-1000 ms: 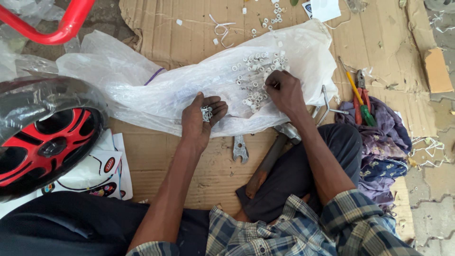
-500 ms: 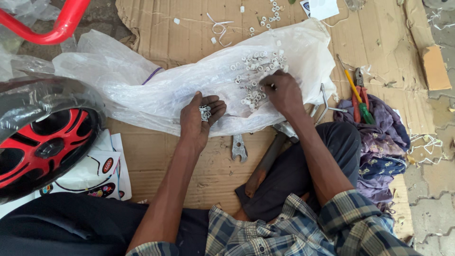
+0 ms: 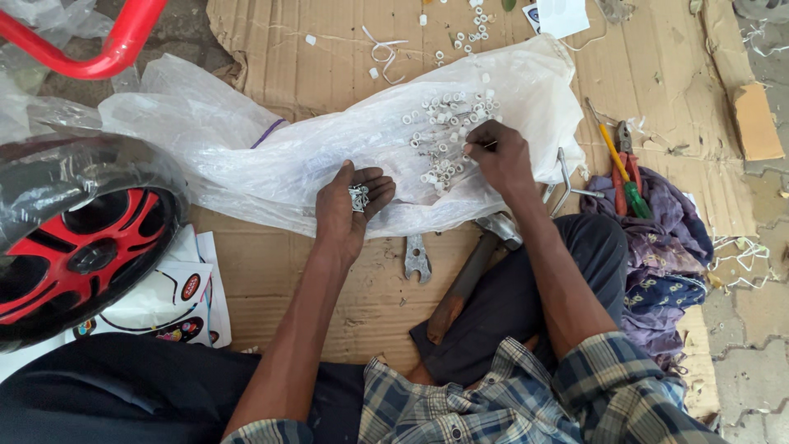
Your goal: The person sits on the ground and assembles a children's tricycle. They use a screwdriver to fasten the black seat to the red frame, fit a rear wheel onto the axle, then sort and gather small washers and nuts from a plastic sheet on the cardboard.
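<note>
Left hand palm up, cupped, holding a small cluster of metal bits; resting on clear plastic sheet. Right hand fingers pinched narrow at the edge of a pile of small white rings and screws lying on the same sheet; pinched item too small to tell. Sheet spread over cardboard. Hammer and spanner just below the sheet. Screwdrivers on cloth at right. Red-and-black wheel at left.
</note>
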